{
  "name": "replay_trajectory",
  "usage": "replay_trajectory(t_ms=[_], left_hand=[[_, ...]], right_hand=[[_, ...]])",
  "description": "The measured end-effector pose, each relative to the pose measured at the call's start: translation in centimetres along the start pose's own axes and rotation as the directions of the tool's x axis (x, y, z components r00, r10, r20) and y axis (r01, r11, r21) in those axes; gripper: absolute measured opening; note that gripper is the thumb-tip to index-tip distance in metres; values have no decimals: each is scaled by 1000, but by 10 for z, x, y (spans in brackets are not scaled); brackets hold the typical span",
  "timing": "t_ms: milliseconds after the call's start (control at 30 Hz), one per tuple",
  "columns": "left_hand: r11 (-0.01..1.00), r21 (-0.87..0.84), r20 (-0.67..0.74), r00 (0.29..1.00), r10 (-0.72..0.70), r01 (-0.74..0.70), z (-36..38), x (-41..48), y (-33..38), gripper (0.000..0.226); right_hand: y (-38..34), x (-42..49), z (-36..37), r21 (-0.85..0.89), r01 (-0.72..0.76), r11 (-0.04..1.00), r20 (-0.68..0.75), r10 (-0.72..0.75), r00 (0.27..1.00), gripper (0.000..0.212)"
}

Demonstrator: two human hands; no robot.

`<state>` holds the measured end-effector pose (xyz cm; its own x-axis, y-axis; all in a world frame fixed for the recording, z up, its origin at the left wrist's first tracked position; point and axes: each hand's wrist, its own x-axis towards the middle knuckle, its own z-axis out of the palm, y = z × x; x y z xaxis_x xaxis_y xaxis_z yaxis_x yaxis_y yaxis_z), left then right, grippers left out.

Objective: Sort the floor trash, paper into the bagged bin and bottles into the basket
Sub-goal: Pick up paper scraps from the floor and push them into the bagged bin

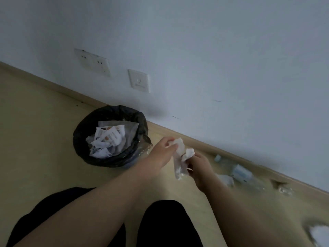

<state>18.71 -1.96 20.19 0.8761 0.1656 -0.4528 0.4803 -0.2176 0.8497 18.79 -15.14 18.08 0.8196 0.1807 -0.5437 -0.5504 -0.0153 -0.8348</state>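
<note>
The left hand [162,151] and the right hand [202,169] each have a tight grip on scrunched-up white paper [179,157], held up near the round bin with the black bag [79,139].

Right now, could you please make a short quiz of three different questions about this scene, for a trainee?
1. True or false: the bagged bin already holds paper scraps.
2. What do the left hand and the right hand grip? A) a bottle B) crumpled white paper C) the bag
3. Fill in: the plastic bottle lies on the floor close to the ____.
Key: 1 true; 2 B; 3 wall.
</note>
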Motion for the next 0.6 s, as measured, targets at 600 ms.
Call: replay_trajectory(t_ms=[600], left_hand=[[960,-222,80,984,-159,174,129,-59,14,15]], right_hand=[[16,-76,-125,115,94,989,-419,-37,907,13]])
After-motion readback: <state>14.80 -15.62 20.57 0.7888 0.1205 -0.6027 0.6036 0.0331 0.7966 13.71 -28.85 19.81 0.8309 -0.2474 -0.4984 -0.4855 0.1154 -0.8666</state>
